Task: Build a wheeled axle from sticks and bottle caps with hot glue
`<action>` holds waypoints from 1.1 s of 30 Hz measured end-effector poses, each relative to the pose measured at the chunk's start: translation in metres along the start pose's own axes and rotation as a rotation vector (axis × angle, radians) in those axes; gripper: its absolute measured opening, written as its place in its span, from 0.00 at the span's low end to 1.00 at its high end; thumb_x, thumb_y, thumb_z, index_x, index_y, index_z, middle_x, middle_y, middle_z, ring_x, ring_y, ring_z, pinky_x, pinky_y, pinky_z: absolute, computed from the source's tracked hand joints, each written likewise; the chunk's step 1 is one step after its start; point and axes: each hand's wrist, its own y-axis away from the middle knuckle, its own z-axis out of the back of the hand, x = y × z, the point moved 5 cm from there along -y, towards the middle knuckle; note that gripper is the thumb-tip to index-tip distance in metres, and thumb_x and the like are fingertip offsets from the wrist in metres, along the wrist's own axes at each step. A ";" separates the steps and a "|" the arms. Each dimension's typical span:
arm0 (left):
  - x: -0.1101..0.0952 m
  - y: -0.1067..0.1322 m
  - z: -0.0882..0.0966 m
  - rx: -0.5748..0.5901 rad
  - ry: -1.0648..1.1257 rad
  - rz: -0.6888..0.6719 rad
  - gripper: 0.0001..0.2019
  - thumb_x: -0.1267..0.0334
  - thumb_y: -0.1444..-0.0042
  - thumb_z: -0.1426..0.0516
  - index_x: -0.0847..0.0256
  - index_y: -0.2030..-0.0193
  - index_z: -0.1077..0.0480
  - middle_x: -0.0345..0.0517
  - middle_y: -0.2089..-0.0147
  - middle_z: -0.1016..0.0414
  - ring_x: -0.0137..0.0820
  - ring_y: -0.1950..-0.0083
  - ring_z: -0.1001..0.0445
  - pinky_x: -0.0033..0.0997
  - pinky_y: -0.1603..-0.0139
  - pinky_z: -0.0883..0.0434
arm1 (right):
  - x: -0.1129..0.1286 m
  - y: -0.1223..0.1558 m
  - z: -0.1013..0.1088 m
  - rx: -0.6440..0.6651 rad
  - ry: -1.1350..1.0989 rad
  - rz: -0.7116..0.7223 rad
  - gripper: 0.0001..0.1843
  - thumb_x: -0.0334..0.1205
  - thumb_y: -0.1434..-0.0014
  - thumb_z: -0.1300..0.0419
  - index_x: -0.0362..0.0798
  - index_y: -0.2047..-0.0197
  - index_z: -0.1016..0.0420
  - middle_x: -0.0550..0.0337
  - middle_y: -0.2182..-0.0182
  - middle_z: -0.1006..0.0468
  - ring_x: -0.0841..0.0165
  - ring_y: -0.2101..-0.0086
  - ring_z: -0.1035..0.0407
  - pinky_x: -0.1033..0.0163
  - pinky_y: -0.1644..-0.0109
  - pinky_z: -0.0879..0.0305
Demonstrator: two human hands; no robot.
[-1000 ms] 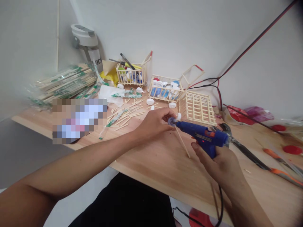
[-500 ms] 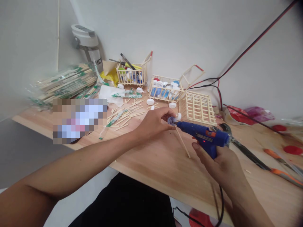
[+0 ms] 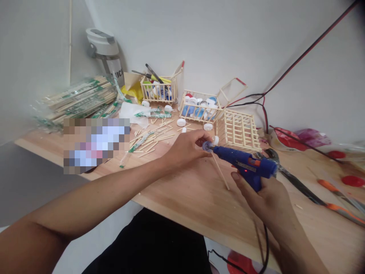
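My right hand point(image 3: 264, 201) is wrapped around the grip of a blue hot glue gun point(image 3: 245, 165), with the nozzle pointing left. The nozzle tip point(image 3: 207, 146) sits right at the fingertips of my left hand point(image 3: 184, 148). Those fingers pinch a small item at the tip, partly hidden, and a thin wooden stick point(image 3: 220, 171) slants down from there toward the wooden tabletop point(image 3: 194, 190). A white plastic bottle cap point(image 3: 216, 140) stands just behind the nozzle. A lattice of glued wooden sticks point(image 3: 238, 130) lies close beyond the gun.
Small stick carts holding bottle caps point(image 3: 199, 108) and tools point(image 3: 158, 89) stand by the wall. Bundled wrapped chopsticks point(image 3: 80, 101), loose sticks and a bottle point(image 3: 105, 53) are at left. A pixelated patch point(image 3: 96, 146) covers part of the table. Pliers point(image 3: 296, 186) and red-black wires point(image 3: 296, 64) are at right.
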 end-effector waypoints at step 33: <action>0.003 0.000 0.001 0.029 -0.121 0.024 0.12 0.68 0.55 0.35 0.61 0.61 0.25 0.42 0.61 0.24 0.31 0.59 0.27 0.30 0.59 0.33 | -0.004 0.001 0.000 0.040 0.040 -0.026 0.21 0.58 0.44 0.47 0.50 0.68 0.24 0.60 0.88 0.31 0.59 0.79 0.30 0.61 0.77 0.39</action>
